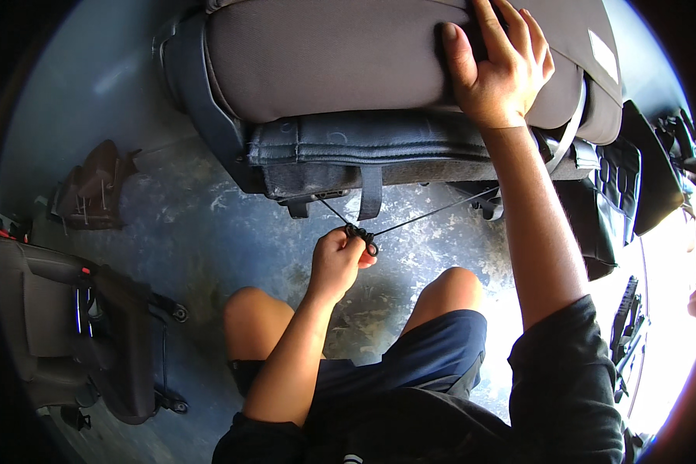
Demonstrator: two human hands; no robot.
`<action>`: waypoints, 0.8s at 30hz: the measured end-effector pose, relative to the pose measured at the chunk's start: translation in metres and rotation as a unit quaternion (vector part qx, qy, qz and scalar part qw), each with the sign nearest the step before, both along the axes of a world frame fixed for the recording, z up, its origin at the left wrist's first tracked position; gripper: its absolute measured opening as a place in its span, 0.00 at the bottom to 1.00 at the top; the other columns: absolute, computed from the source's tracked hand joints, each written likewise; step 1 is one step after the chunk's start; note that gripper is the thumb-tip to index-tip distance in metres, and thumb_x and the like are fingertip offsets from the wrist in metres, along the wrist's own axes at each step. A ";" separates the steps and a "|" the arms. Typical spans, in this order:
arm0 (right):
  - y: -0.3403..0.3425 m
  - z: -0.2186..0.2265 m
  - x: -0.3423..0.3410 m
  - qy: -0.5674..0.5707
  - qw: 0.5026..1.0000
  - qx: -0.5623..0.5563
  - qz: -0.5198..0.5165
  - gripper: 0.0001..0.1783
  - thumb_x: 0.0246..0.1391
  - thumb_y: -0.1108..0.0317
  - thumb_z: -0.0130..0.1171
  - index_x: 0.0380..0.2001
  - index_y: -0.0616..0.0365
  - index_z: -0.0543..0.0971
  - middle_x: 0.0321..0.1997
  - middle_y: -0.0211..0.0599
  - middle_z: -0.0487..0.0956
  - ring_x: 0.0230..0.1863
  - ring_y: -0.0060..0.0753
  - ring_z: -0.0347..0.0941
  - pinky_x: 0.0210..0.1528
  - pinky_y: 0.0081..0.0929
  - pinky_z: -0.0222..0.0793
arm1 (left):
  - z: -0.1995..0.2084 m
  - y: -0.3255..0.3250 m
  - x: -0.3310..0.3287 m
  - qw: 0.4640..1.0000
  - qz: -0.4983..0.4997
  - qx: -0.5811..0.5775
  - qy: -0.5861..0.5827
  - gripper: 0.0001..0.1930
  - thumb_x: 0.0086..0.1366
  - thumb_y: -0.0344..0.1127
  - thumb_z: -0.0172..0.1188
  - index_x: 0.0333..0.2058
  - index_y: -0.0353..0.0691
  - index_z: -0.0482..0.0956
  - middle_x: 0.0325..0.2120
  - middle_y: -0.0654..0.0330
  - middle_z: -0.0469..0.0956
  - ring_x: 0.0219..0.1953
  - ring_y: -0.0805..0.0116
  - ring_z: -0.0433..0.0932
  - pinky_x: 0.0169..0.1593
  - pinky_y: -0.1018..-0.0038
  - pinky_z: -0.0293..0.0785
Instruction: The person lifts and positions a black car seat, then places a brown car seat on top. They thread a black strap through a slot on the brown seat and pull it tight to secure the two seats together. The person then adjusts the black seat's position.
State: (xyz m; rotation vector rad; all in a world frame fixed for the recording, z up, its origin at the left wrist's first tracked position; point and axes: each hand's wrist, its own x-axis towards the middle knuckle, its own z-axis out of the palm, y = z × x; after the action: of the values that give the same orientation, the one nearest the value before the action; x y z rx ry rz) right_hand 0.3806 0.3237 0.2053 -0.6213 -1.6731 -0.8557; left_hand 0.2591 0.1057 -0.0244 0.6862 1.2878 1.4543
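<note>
Below the front edge of the grey car seat [348, 62], a small black hook [361, 234] is pinched in the closed fingers of the left hand [336, 259]. Two thin black cords [433, 212] are stretched from the hook, one up to the seat's underside and one off to the right. Farther away, the right hand [499, 66] is laid flat on the seat cushion, fingers spread and gripping nothing. Another seat [69, 325] is seen at the left on the blue-grey floor [201, 224].
</note>
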 end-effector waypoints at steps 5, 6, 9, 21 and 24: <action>-0.001 -0.001 0.002 -0.003 1.000 -0.007 0.005 0.30 0.59 0.46 0.58 0.56 0.57 0.82 0.58 0.48 0.79 0.64 0.55 0.70 0.67 0.51 0.57 | 0.038 -0.023 0.022 0.995 -0.020 -0.057 -0.086 0.13 0.70 0.32 0.45 0.27 0.35 0.73 0.18 0.59 0.71 0.18 0.64 0.74 0.37 0.58 0.83; 0.000 -0.001 0.003 0.000 1.000 0.004 0.017 0.30 0.59 0.46 0.58 0.56 0.58 0.82 0.58 0.48 0.79 0.63 0.55 0.70 0.67 0.51 0.57 | 0.043 -0.030 0.031 0.985 -0.013 -0.031 -0.171 0.12 0.68 0.32 0.45 0.27 0.35 0.72 0.16 0.59 0.70 0.17 0.63 0.72 0.35 0.58 0.82; 0.002 -0.001 0.003 0.001 0.999 0.007 0.031 0.30 0.59 0.46 0.58 0.55 0.58 0.82 0.58 0.48 0.79 0.63 0.55 0.70 0.66 0.51 0.57 | 0.045 -0.037 0.038 0.988 0.011 -0.051 -0.145 0.17 0.67 0.31 0.44 0.18 0.38 0.70 0.14 0.61 0.69 0.16 0.68 0.71 0.34 0.64 0.79; 0.004 0.002 0.003 0.010 0.999 0.022 0.037 0.29 0.57 0.47 0.60 0.53 0.58 0.83 0.54 0.46 0.80 0.60 0.52 0.72 0.63 0.48 0.61 | 0.027 -0.040 -0.010 0.965 -0.104 -0.095 0.221 0.13 0.77 0.41 0.55 0.42 0.35 0.79 0.25 0.59 0.82 0.24 0.72 0.81 0.31 0.75 0.77; 0.004 0.001 0.003 0.009 0.999 0.031 0.026 0.29 0.58 0.47 0.60 0.52 0.58 0.83 0.54 0.46 0.81 0.60 0.52 0.73 0.62 0.47 0.61 | 0.035 -0.041 -0.023 0.962 -0.052 -0.151 0.220 0.14 0.76 0.39 0.55 0.48 0.32 0.77 0.24 0.59 0.82 0.21 0.72 0.80 0.27 0.76 0.77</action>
State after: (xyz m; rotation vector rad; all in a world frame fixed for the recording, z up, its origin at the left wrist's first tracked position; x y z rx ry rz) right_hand 0.3836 0.3279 0.2064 -0.5400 -1.6344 -0.8592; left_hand 0.2356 0.0645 0.0102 0.8837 1.7436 1.0179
